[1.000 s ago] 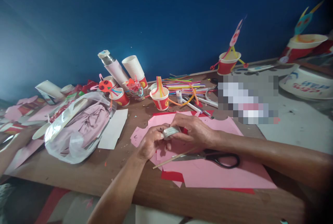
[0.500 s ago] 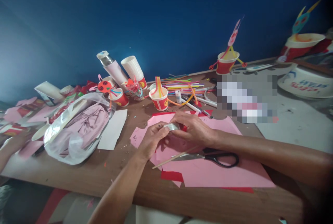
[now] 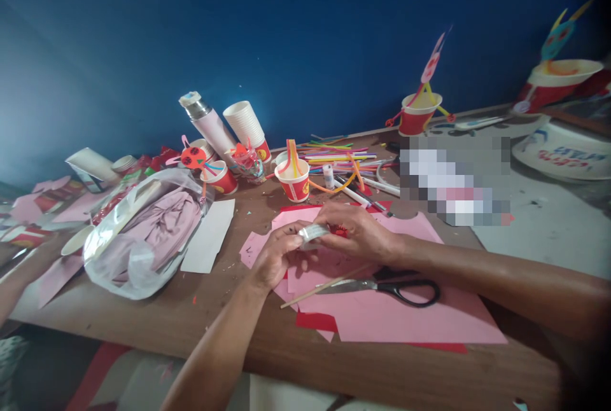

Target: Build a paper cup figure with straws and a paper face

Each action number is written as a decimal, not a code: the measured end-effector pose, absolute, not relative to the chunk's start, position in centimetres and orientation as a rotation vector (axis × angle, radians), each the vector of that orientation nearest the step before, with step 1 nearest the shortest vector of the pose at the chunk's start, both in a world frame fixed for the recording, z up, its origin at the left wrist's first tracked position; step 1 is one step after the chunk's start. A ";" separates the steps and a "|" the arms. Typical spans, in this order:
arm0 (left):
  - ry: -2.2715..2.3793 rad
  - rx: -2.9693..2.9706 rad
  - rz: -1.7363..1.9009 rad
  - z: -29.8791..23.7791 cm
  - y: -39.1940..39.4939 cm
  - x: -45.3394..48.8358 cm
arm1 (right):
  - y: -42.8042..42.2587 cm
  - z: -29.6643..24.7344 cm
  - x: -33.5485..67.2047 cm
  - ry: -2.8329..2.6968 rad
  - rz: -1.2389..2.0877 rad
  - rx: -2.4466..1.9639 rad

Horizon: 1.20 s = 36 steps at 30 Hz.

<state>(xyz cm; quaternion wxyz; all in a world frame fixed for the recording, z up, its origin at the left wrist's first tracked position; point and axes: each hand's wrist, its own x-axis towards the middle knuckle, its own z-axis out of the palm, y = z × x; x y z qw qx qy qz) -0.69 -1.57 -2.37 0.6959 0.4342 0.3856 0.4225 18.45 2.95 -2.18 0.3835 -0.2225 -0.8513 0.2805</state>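
My left hand and my right hand meet over pink paper sheets and both grip a small silvery roll of tape. A small red paper piece shows under my right fingers. Black-handled scissors and a thin wooden stick lie on the pink paper just in front of my hands.
A red paper cup with straws stands behind my hands, with loose coloured straws and pens. A plastic bag of pink material and white card lie to the left. Stacked cups stand at the back. Another person's arm is at far left.
My hands have turned the tape roll slightly and shifted a little up and away; the red piece now shows at my right fingers. The other person's arm moved a bit.
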 end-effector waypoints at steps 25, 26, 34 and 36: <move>0.851 0.930 0.912 -2.3 -1.5 -0.5 | 2.2 -1.9 18.1 -2.269 0.603 -0.625; 0.844 0.908 0.920 -2.3 -1.4 -0.4 | 2.3 -2.0 18.1 -2.238 0.657 -0.648; 0.856 0.880 1.003 -2.1 -1.4 -0.2 | 2.6 -2.0 18.2 -2.143 0.852 -0.675; 0.855 0.914 1.010 -2.3 -1.5 -0.4 | 2.6 -1.6 18.3 -2.165 0.788 -0.686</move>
